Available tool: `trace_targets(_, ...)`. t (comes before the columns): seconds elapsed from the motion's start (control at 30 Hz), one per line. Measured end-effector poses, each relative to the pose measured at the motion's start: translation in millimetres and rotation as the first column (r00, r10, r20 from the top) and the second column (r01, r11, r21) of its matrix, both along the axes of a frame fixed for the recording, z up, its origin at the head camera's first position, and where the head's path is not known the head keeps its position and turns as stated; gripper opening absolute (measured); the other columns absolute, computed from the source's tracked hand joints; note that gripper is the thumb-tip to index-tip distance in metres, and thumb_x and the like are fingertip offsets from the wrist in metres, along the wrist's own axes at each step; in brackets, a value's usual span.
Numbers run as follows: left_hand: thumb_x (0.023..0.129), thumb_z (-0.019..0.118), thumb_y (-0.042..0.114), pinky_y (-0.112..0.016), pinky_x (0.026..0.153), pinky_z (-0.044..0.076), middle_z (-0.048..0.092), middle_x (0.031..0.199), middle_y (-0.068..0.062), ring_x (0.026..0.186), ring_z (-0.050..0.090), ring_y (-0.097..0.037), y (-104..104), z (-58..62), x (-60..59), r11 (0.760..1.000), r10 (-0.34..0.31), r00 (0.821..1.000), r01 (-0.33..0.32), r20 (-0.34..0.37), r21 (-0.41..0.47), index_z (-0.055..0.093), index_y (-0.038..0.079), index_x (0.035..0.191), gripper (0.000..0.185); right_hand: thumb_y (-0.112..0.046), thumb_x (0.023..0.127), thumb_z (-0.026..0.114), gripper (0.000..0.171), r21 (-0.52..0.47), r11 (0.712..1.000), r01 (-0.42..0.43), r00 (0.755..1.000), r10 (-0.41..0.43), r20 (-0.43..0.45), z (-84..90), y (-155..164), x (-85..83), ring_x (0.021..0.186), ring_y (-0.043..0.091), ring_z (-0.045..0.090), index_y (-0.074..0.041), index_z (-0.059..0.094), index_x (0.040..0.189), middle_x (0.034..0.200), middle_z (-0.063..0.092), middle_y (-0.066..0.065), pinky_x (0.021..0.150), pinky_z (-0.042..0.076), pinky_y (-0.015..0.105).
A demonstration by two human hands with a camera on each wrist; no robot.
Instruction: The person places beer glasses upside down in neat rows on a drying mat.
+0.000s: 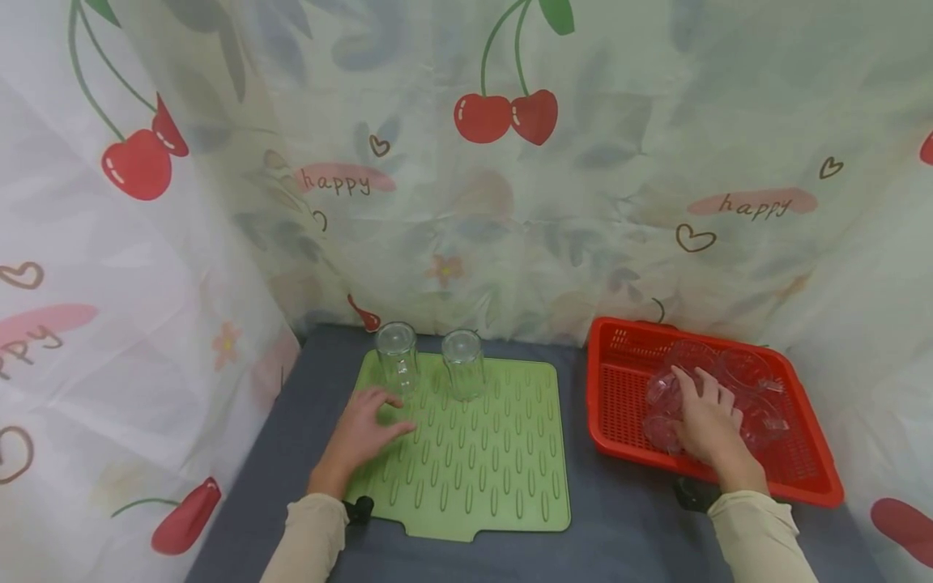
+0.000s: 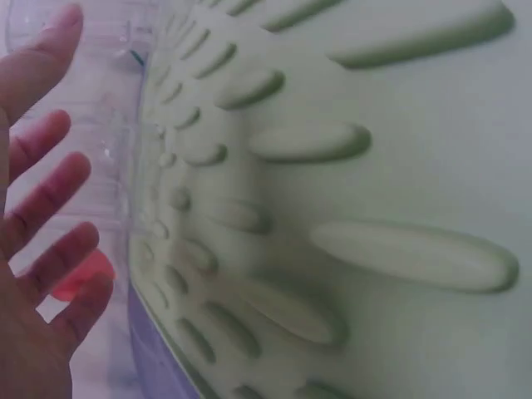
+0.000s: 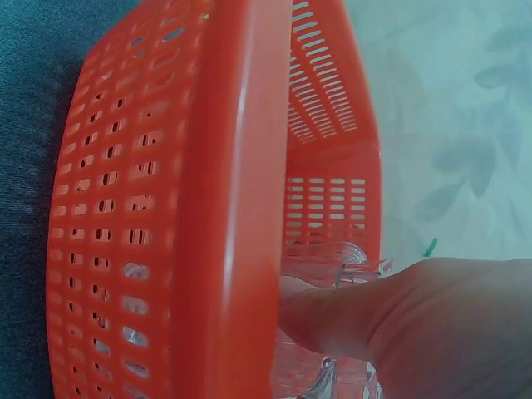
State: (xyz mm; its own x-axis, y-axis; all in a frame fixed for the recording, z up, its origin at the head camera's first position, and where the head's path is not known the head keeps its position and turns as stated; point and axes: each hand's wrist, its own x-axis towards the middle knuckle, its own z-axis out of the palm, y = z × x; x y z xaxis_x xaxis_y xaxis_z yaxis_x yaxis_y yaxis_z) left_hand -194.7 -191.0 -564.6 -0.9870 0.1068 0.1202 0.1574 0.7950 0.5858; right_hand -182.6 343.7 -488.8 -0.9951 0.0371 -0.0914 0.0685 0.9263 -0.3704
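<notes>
In the head view my left hand [image 1: 368, 425] hovers at the left side of a green ribbed drying mat [image 1: 503, 453]. Its thumb and fingers are spread apart with nothing between them. Just beyond the fingers stands an upside-down clear glass [image 1: 398, 356], and a second clear glass [image 1: 463, 364] stands upside down to its right. My right hand [image 1: 710, 421] reaches into a red plastic basket [image 1: 608, 380], fingers bent over several clear glasses [image 1: 761, 413]. The basket's rim partly hides the thumb [image 3: 328, 316] in the right wrist view; I cannot tell if it grips a glass.
A dark grey cloth [image 1: 612, 534] covers the table under mat and basket. Curtains [image 1: 510, 202] printed with cherries hang close behind and at both sides. The basket's raised front wall [image 3: 241, 199] stands between the right wrist and the table's front.
</notes>
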Motion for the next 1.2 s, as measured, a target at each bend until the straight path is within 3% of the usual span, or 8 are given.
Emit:
trace_targets(0.2,0.078,0.086,0.05,-0.06,0.11,0.042,0.061,0.136,-0.006,0.134,0.047,-0.036,-9,-13.7,-0.5,1.0,0.014,0.999,-0.013,0.032,-0.027,0.068,0.02,0.126,0.06,-0.003,0.075,0.083,0.111,0.005,1.0,-0.001,1.0,0.001,-0.009,-0.2,0,-0.8,0.138,0.065,0.009,-0.013,0.016,0.163,0.161,0.006,0.035,0.108,0.012,0.085)
trace_targets(0.4,0.074,0.087,0.056,-0.07,0.117,0.029,0.04,0.16,-0.014,0.15,0.028,-0.046,-19,-30.4,0.3,0.997,0.022,0.994,-0.015,0.108,-0.07,0.055,0.019,0.146,0.087,-0.003,0.076,0.083,0.109,-0.012,1.0,-0.004,1.0,0.004,-0.013,-1.5,3,-0.5,0.136,0.063,0.01,-0.013,0.018,0.163,0.16,0.01,0.034,0.107,0.015,0.084)
trace_targets(0.53,0.069,0.088,0.06,-0.074,0.119,0.021,0.031,0.166,-0.019,0.153,0.019,-0.052,-23,-39.4,1.4,0.995,0.009,0.992,0.004,0.122,-0.103,0.049,0.019,0.152,0.1,-0.004,0.077,0.083,0.106,-0.026,1.0,-0.009,1.0,0.008,-0.019,-0.9,4,-0.8,0.135,0.063,0.011,-0.012,0.021,0.162,0.16,0.011,0.034,0.106,0.016,0.084)
trace_targets(0.87,0.067,0.087,0.064,-0.075,0.121,0.014,0.026,0.168,-0.019,0.156,0.011,-0.051,-28,-43.7,0.4,0.994,-0.034,0.989,0.049,0.147,-0.1,0.046,0.019,0.154,0.106,-0.005,0.079,0.082,0.101,-0.029,1.0,-0.011,1.0,0.011,-0.013,4.5,4,1.5,0.134,0.064,0.011,-0.009,0.023,0.161,0.16,0.012,0.035,0.106,0.017,0.084)
trace_targets(1.2,0.068,0.086,0.065,-0.073,0.122,0.01,0.023,0.169,-0.017,0.157,0.008,-0.05,-30,-48.4,-1.1,0.994,-0.037,0.986,0.053,0.164,-0.092,0.043,0.018,0.156,0.108,-0.004,0.08,0.081,0.1,-0.031,1.0,0.003,1.0,-0.003,0.001,9.0,3,2.5,0.137,0.063,0.01,-0.01,0.023,0.161,0.162,0.01,0.033,0.104,0.022,0.086)
